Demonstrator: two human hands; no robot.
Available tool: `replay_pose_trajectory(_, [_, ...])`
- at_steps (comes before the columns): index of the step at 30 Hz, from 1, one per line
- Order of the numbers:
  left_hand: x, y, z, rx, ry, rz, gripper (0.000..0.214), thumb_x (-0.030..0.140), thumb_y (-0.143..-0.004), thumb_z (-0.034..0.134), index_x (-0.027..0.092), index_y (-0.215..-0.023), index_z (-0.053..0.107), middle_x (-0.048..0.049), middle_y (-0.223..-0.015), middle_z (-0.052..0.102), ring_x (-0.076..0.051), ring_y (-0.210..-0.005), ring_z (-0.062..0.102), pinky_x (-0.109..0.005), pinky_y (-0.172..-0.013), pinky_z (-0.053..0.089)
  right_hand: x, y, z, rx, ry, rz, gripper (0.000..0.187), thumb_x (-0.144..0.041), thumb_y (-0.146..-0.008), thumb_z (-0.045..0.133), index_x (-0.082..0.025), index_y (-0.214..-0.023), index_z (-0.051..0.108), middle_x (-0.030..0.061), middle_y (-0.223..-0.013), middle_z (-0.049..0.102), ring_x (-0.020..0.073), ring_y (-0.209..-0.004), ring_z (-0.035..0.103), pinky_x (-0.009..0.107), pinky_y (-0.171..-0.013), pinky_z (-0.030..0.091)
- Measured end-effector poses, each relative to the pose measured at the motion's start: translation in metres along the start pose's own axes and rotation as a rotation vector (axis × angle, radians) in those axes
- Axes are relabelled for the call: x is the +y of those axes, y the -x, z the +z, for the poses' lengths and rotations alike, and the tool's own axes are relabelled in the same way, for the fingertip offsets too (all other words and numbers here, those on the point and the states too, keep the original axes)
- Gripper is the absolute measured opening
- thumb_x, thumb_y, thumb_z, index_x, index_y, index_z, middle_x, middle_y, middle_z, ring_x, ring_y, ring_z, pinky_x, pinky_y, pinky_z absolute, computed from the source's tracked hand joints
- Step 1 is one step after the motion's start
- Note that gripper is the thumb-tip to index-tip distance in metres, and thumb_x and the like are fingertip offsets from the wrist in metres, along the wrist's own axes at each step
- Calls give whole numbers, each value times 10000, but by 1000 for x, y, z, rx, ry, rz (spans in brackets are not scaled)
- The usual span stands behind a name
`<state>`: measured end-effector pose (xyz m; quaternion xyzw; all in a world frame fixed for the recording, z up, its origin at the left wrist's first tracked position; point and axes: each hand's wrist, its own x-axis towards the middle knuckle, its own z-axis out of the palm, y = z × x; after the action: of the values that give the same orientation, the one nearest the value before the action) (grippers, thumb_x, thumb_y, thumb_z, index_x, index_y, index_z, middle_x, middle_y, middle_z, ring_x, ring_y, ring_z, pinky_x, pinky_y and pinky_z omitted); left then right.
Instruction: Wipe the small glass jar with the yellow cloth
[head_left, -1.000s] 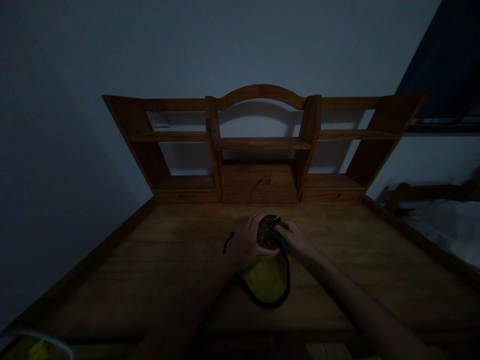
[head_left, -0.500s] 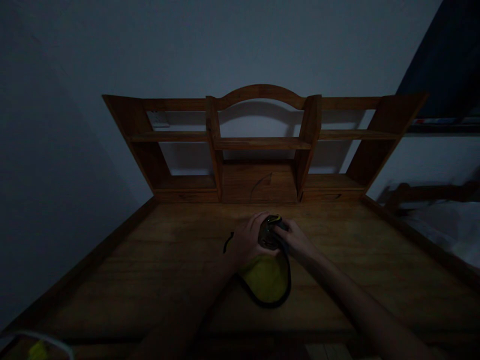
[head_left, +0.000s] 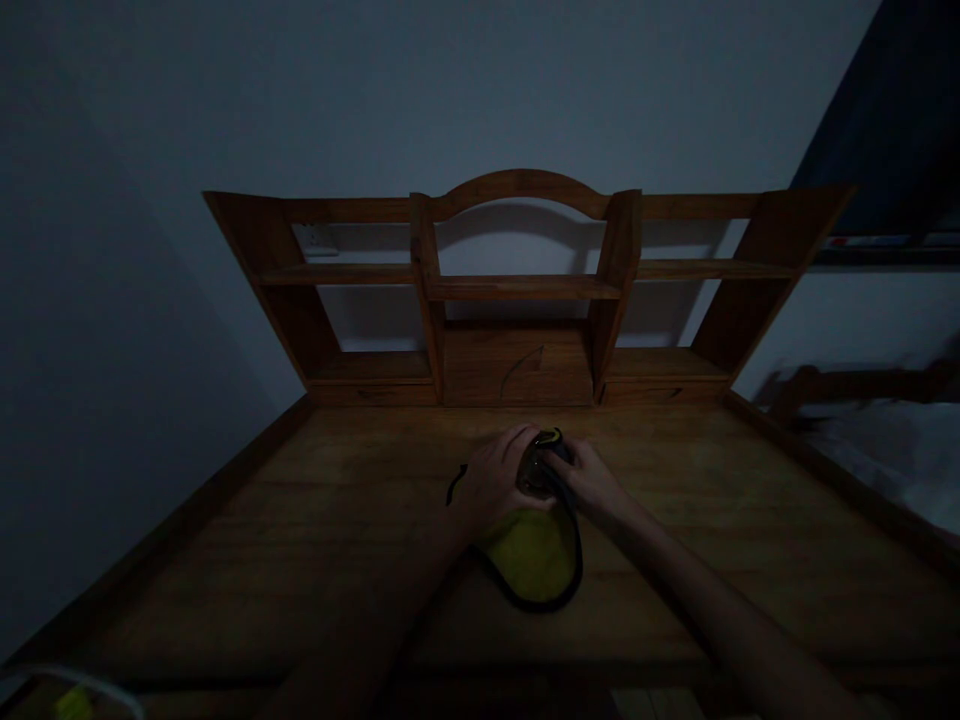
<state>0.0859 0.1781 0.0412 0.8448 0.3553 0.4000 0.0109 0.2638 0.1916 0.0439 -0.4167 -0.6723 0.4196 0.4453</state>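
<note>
Compared with half a second ago, almost nothing has changed – both hands stay together, so the handling seems at the same stage. The left hand (head_left: 491, 482) is curled around a dark glass-like vessel (head_left: 532, 474) above the desk (head_left: 337, 500); the right hand (head_left: 592, 482) pinches the yellow cloth (head_left: 534, 560) at its opening – fingers and dim light hide the details, before the wooden shelf (head_left: 525, 287)

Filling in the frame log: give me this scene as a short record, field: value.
left hand: curled around dark shiny object
right hand: gripping yellow cloth by its dark edge, beside the object
cloth: lower part over wooden desk
background: wooden shelf unit, wall
lighting: dim
unclear: what the dark object is
</note>
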Motion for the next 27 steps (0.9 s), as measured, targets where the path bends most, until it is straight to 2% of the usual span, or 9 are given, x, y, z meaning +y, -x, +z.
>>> replay_pose_trajectory(13, [2, -2, -1, 36, -95, 15, 921, 476, -660, 751, 212, -1400, 270, -118, -1310, 475, -286, -1214, 467, -453, -1024, 405, -2, 0, 0, 30, 25, 21, 286, -365, -812, 577, -125, -913, 695, 49, -818, 698, 223, -768, 630, 283, -641, 482])
replay_pose_trajectory(20, [3, -5, -4, -47, -99, 1, 888, 404, -676, 763, 334, -1418, 280, -88, -1323, 424, -288, -1202, 470, -456, -977, 445, 3, 0, 4, 60, -36, 41, 303, -398, -813, 562, -138, -895, 696, 55, -805, 700, 236, -761, 635, 293, -638, 492])
replay_pose_trajectory(27, [0, -5, -2, 24, 42, -59, 827, 335, -656, 789, 297, -1357, 352, -88, -1339, 405, -289, -1250, 438, -486, -1023, 422, 2, -1, 6, 80, -106, 43, 319, -416, -812, 575, -142, -946, 670, 51, -866, 690, 238, -851, 626, 319, -745, 490])
